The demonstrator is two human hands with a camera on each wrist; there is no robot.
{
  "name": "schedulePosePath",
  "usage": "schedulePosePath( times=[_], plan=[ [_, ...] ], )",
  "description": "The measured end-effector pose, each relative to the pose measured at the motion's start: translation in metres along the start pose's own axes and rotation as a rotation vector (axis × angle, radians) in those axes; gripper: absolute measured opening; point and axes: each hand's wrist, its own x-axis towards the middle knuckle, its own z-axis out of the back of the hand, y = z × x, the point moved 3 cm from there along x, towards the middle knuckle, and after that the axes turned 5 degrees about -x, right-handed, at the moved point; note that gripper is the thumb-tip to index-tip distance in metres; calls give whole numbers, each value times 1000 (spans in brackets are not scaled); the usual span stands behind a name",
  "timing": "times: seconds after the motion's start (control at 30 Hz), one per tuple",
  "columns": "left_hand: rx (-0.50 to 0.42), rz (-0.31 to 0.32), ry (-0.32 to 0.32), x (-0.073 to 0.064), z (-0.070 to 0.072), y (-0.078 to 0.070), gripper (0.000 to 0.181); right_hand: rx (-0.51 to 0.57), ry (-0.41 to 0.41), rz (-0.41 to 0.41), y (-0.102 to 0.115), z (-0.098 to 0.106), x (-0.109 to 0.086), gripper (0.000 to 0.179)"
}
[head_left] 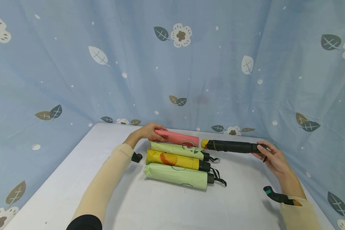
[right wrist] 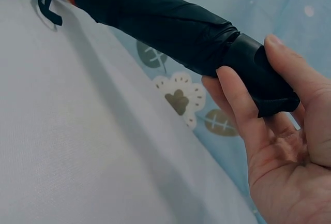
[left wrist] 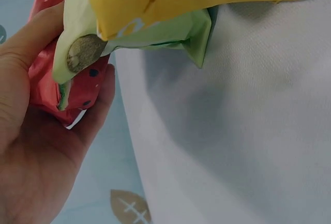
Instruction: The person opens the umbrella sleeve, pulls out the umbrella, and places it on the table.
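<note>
My left hand (head_left: pixel 153 131) grips the left end of a pink-red watermelon-print umbrella sleeve (head_left: pixel 184 138) at the back of the row. In the left wrist view, thumb and fingers lie on either side of its red end (left wrist: pixel 85 90). My right hand (head_left: pixel 271 156) holds a folded black umbrella (head_left: pixel 231 146) by its handle end, roughly level. The umbrella's yellow-orange end points left, close to the sleeve's right end; from the head view a small gap shows between them. The right wrist view shows fingers and thumb around the black handle (right wrist: pixel 258 74).
In front of the sleeve lie a green folded umbrella (head_left: pixel 175 149), a yellow one (head_left: pixel 172 159) and another green one (head_left: pixel 175 175), side by side, their black handles and straps to the right. They rest on a white table (head_left: pixel 172 207). A blue patterned curtain (head_left: pixel 172 70) stands behind.
</note>
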Motion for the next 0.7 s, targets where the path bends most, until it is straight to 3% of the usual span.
schedulePosePath(
  times=[0.47, 0.7],
  plan=[
    [125, -33, -36, 3, -3, 0, 47, -20, -15, -14, -8, 0, 0, 32],
    [141, -42, -26, 3, -5, 1, 53, -50, -34, -61, -7, 3, 0, 31]
  ],
)
